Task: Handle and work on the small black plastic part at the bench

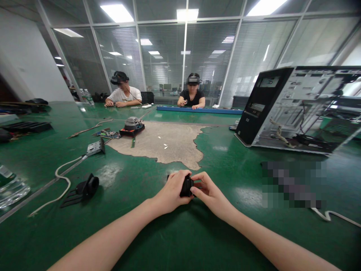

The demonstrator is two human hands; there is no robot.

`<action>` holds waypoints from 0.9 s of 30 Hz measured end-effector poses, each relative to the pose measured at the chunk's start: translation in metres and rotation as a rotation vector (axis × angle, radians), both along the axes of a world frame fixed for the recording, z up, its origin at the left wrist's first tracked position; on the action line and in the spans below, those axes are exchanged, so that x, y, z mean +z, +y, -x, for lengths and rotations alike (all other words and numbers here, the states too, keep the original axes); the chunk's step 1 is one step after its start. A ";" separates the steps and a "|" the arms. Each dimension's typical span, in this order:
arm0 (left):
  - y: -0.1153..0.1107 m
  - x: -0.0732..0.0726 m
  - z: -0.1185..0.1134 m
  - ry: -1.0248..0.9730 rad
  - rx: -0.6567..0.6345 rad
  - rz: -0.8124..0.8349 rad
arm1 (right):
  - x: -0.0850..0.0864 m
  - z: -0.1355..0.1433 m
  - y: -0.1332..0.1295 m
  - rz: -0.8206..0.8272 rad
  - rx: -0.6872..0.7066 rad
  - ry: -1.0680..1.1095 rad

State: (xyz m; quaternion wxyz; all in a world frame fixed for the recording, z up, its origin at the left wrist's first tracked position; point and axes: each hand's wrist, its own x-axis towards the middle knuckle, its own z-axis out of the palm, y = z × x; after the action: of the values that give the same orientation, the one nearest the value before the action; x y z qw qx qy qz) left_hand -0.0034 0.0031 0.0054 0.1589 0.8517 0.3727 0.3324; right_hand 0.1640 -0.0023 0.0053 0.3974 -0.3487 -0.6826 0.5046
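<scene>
Lying cut off by the left edge, a clear plastic bottle (12, 188) rests on the glossy green desk (135, 241). The left hand (175, 190), fingers curled, grips a small black plastic part (186, 186) just above the desk's near middle, hiding much of its shape; the right hand (207, 188), half closed, pinches its right side. Rightward, pixelation masks a dark elongated object (291, 182). Bare tan patches (175, 139) break the green surface before glass partitions (160, 64) with blinds.
</scene>
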 end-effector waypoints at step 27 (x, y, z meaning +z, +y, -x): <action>-0.003 0.002 -0.001 0.016 0.021 0.011 | 0.003 -0.002 -0.004 -0.059 0.021 -0.022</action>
State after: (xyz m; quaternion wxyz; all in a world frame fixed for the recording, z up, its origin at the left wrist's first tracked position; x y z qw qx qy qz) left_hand -0.0020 -0.0003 0.0070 0.1574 0.8494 0.3847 0.3251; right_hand 0.1661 -0.0059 0.0087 0.3948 -0.3352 -0.7051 0.4844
